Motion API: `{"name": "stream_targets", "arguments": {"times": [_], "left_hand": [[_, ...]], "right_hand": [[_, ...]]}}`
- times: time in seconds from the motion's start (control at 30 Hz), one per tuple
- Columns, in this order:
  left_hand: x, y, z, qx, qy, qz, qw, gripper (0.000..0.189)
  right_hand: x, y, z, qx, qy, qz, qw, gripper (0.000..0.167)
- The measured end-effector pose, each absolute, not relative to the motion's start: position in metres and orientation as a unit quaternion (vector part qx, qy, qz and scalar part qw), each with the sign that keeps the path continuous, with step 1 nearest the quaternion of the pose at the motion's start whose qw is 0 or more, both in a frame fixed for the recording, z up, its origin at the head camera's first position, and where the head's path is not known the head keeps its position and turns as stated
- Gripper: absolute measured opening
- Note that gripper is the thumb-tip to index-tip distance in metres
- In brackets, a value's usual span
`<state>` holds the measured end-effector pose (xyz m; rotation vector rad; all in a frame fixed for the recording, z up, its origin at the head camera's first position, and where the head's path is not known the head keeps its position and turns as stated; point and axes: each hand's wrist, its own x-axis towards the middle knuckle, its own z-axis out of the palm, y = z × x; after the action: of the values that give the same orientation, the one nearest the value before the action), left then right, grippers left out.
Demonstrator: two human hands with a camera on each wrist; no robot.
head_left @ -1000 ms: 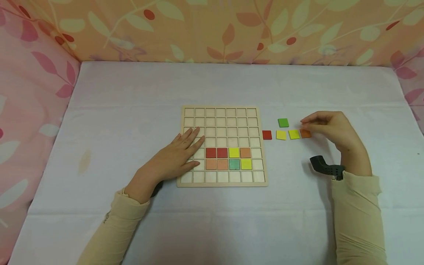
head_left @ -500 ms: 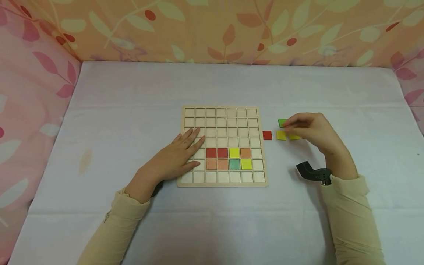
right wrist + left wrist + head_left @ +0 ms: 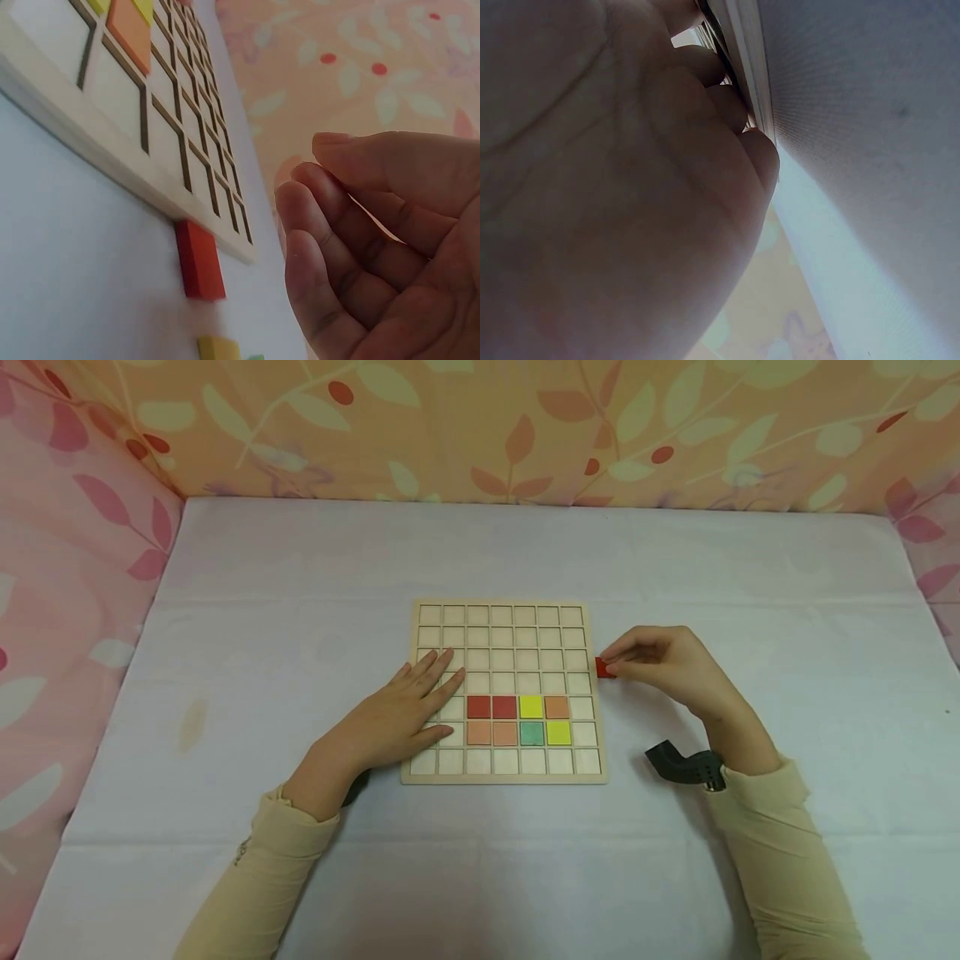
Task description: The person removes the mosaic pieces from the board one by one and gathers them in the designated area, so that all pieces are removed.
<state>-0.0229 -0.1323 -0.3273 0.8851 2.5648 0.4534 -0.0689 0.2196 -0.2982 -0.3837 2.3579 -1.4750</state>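
Note:
Spread fingers of my left hand [image 3: 397, 714] rest on the left side of a wooden grid board [image 3: 408, 777], across its left squares. My right hand [image 3: 675, 672] is at the board's right side, fingers loosely bent. In the head view its fingertips overlap a red tile [image 3: 602, 668] lying against the board's edge. The right wrist view shows this hand [image 3: 375, 232] with nothing between thumb and fingers, apart from the red tile [image 3: 199, 259]. A yellow tile [image 3: 217, 349] and a sliver of green [image 3: 257, 357] show below it; the head view hides them behind the hand.
Two rows of coloured tiles lie in the board, with red [image 3: 478, 707], yellow [image 3: 530, 707], orange [image 3: 556, 707] and green [image 3: 532, 733] among them. A white cloth [image 3: 480, 860] covers the table. Patterned fabric [image 3: 480, 427] stands behind and at the sides.
My right hand has moved left, from the orange tile past the yellow and green ones to the red tile, covering the others in the head view. My left hand has stayed still.

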Motion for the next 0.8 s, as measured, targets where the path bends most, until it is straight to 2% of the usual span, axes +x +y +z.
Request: {"name": "stream_targets", "arguments": {"times": [0.33,0.8], "left_hand": [[-0.023,-0.133,-0.328,0.317,0.915,0.161,0.193,0.069],[-0.022,-0.132,-0.324,0.320,0.914,0.164,0.186,0.070]], "right_hand": [[-0.063,0.194,-0.305,-0.187,0.817,-0.517,0.171,0.011],[-0.058,0.163,-0.311,-0.232,0.817,-0.489,0.200,0.011]]}}
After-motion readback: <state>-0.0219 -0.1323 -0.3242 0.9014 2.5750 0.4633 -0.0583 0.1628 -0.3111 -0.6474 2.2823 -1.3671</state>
